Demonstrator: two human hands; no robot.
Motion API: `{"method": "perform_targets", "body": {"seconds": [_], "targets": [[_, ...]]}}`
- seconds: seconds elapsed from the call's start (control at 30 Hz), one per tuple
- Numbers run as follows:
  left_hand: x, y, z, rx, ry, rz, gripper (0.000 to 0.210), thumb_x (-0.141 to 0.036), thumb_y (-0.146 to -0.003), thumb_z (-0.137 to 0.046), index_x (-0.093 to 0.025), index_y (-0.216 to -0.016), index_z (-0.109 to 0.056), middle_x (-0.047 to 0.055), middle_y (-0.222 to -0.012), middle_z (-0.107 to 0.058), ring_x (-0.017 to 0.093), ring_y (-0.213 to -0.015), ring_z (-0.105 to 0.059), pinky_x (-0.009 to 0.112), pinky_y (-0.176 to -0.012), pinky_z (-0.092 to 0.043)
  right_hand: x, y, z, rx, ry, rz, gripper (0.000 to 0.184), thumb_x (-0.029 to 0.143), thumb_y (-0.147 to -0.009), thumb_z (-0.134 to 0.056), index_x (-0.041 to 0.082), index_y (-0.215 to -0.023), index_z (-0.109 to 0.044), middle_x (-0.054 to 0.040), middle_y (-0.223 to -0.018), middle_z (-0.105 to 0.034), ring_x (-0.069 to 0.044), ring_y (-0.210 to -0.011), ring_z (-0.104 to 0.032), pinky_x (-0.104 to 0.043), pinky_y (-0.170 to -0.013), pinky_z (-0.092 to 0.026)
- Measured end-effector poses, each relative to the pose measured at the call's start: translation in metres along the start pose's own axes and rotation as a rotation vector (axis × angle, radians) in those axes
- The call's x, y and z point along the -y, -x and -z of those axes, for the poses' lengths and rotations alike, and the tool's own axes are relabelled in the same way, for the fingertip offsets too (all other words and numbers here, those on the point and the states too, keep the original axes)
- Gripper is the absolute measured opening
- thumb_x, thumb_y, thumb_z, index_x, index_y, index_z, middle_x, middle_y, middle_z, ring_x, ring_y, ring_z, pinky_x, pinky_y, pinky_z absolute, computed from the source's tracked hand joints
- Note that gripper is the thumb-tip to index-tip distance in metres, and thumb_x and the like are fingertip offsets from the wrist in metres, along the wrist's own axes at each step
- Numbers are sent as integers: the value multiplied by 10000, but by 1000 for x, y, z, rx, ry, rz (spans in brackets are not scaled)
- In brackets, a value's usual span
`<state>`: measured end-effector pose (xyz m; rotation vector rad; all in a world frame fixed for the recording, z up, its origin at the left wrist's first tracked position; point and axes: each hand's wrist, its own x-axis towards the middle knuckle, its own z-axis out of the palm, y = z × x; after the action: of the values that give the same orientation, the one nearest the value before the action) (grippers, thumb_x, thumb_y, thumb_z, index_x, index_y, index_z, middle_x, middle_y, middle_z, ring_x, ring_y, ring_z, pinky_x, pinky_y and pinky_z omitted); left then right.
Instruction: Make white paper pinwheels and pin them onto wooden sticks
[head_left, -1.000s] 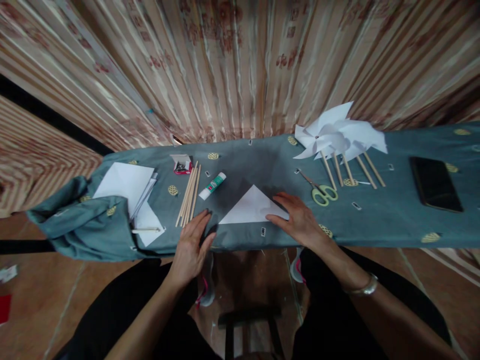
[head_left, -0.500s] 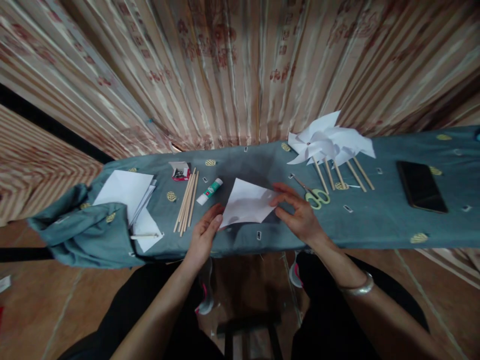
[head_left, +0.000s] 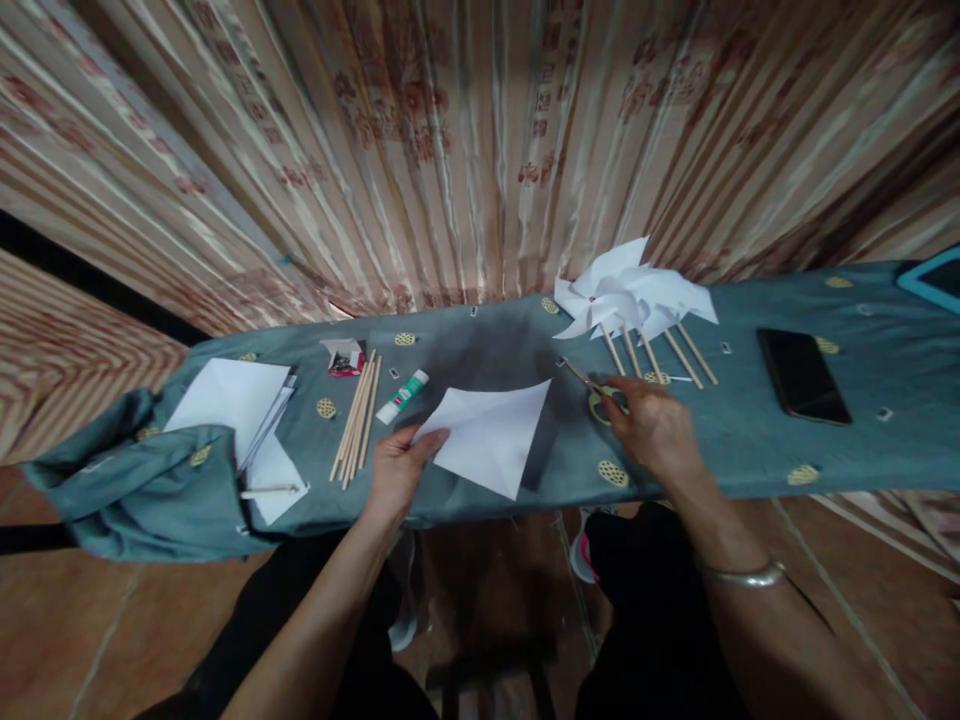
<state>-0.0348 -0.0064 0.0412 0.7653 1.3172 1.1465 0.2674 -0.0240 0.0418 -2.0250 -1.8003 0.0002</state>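
Note:
My left hand (head_left: pixel 405 465) pinches the left corner of a white sheet of paper (head_left: pixel 491 435), which tilts over the front of the table. Faint crease lines show on the sheet. Over on the right, my right hand (head_left: pixel 656 425) has its fingers closed at the green handles of a pair of scissors (head_left: pixel 600 390). The blades point away to the upper left, and part of the handles is hidden by the fingers. A glue stick (head_left: pixel 403 397) lies just beyond my left hand, beside several wooden sticks (head_left: pixel 356 420).
Several white paper pinwheels (head_left: pixel 634 295) on sticks lie at the back right. A black phone (head_left: pixel 804 375) and a blue-edged object (head_left: pixel 934 280) are farther right. At left are stacked papers (head_left: pixel 232 400) and a small open red box (head_left: pixel 345 358). A pleated curtain (head_left: pixel 465 150) hangs behind the table.
My right hand has let go of the paper, moved right and closed on the scissors' handles. The paper, still in my left hand, has swung lower. The view has shifted slightly to the right.

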Motion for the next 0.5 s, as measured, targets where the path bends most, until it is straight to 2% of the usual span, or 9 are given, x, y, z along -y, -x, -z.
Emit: {"method": "perform_targets", "body": {"seconds": [0.1,0.2,0.3,0.4,0.5], "targets": [[-6,-8,-1,-36,25,-83,341,-303,-459,-899,-158,-747,-790,36,-713,-752,143,-603,-625,266,-627,-513,-11,1,0,144,231,-38,294,271,-863,-528,113,-1058,-682,-194,-860,-736,-355,-827,-702,-433,-705,-532],[-14,-15,-1,-53,37,-145,316,-284,-495,-883,-152,-769,-794,48,-748,-759,152,-624,-638,278,-645,-524,-9,0,-4,198,292,5,240,243,-867,-518,147,-1016,-680,-172,-853,-740,-323,-796,-705,-382,-659,-511],[-21,-22,3,-106,2,-210,279,-281,-518,-872,-156,-755,-793,34,-722,-751,138,-602,-624,253,-608,-502,-7,-4,-6,225,298,-30,220,232,-859,-522,163,-996,-680,-156,-826,-744,-302,-757,-710,-359,-634,-493],[-28,-29,7,-195,-45,-262,271,-281,-511,-875,-159,-738,-791,11,-671,-733,127,-575,-602,233,-565,-478,-9,-6,-6,256,143,-116,213,262,-827,-563,191,-981,-692,-125,-812,-753,-299,-743,-713,-374,-650,-490],[-34,-35,7,-258,-30,-288,295,-277,-491,-877,-160,-747,-790,0,-660,-729,119,-561,-593,227,-563,-473,-9,-4,-6,260,-314,-260,193,321,-745,-650,225,-905,-699,-68,-815,-761,-265,-753,-711,-340,-624,-492]]}}
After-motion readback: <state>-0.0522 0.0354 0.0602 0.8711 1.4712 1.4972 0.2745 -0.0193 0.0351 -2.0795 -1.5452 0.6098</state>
